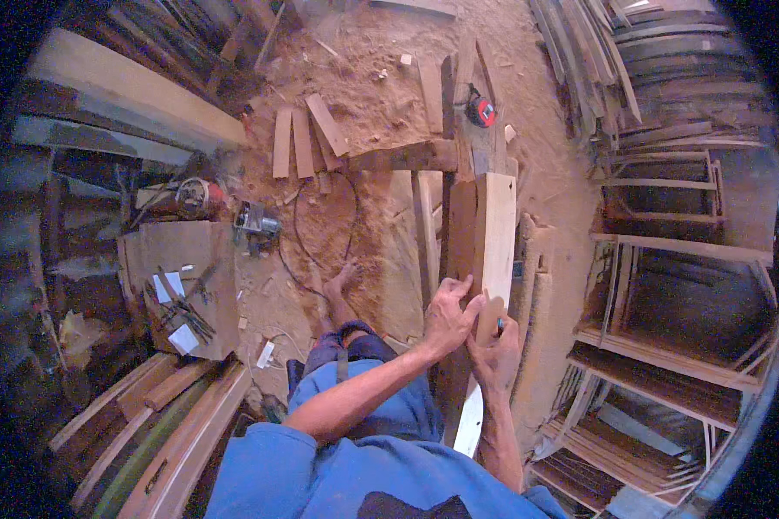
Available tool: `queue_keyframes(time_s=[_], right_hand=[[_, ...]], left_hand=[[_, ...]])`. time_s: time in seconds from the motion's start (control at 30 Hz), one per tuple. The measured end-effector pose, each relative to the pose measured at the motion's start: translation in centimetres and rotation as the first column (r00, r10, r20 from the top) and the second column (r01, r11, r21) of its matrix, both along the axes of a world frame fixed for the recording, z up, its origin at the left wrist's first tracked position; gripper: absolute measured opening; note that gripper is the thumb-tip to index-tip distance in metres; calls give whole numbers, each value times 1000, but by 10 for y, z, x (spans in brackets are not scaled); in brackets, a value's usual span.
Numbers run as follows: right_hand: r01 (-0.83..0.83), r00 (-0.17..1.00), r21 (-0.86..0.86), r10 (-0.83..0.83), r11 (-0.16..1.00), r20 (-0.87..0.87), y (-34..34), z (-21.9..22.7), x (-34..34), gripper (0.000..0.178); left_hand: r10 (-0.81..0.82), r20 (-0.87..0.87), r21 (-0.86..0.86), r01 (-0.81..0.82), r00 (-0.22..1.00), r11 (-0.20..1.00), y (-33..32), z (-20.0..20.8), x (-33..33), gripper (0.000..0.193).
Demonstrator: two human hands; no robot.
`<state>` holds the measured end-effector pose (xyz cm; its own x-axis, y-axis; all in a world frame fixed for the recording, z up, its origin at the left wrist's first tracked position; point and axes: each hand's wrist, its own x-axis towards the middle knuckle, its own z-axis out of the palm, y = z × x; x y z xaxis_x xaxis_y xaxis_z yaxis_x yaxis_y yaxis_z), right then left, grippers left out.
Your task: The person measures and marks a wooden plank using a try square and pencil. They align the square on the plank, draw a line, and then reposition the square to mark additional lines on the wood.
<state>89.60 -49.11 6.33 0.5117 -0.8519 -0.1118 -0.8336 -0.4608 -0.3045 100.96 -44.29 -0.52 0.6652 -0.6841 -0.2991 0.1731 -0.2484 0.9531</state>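
A long pale wooden board point(497, 221) lies lengthwise in front of me, beside a darker brown wood face point(461, 221). Over it, a small flat tan wood piece point(492, 310) with a rounded end sits between my hands. My left hand point(450, 318) is closed, its thumb and fingers at that piece and the board's left edge. On the right side, my right hand point(495, 353) is curled around the same piece. A small blue spot point(499, 326) shows at its fingers; what it belongs to is hidden.
A red and black tape measure point(479, 111) lies on the bench's far end. Short wood slats point(300, 143) rest on the sawdust-covered floor. Left stand a power tool point(258, 220) and a box point(190, 285) bearing tools and papers. Wooden frames point(679, 251) line the right.
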Motion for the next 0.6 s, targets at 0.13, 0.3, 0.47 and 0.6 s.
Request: queue_keyframes(time_s=[0.13, 0.3, 0.47, 0.6], right_hand=[[33, 999, 15, -32, 999, -38, 0, 0, 0, 73], [69, 997, -2, -69, 998, -47, -3, -9, 3, 74], [74, 994, -10, -75, 997, -74, -7, -15, 2, 77], [42, 998, -35, -44, 998, -52, -6, -14, 6, 74]], left_hand=[[10, 2, 11, -10, 1000, 1000, 0, 5, -1, 56], [7, 30, 28, -8, 1000, 1000, -4, 3, 3, 52], [-3, 82, 34, 0, 997, 999, -5, 1, 4, 50], [-26, 75, 61, 21, 997, 998, -5, 1, 5, 49]])
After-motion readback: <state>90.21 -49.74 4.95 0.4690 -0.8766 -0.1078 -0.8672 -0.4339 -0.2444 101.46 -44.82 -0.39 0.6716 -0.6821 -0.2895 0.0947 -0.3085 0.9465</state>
